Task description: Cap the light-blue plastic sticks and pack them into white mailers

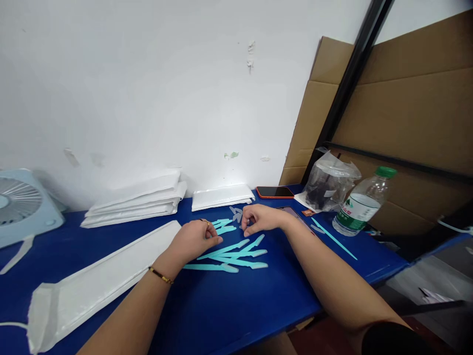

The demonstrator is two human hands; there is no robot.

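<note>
As I watch through the head camera, I see the left hand [195, 240] over the blue table [229, 305], its thumb and fingers drawn into a narrow gap; I cannot tell whether anything is between them. The larger spread of turquoise sticks [240, 255] with pale ends lies just to the right of that hand and nearer me, while a smaller turquoise cluster [226, 230] sits just past its fingertips. I have the right hand [260, 218] curled narrow as well, its grip unclear to me, with translucent grey pieces [236, 213] right beside its fingers. A single turquoise stick [334, 238] lies well apart, across the right forearm [314, 251] from the others, near the green-capped bottle [357, 212].
</note>
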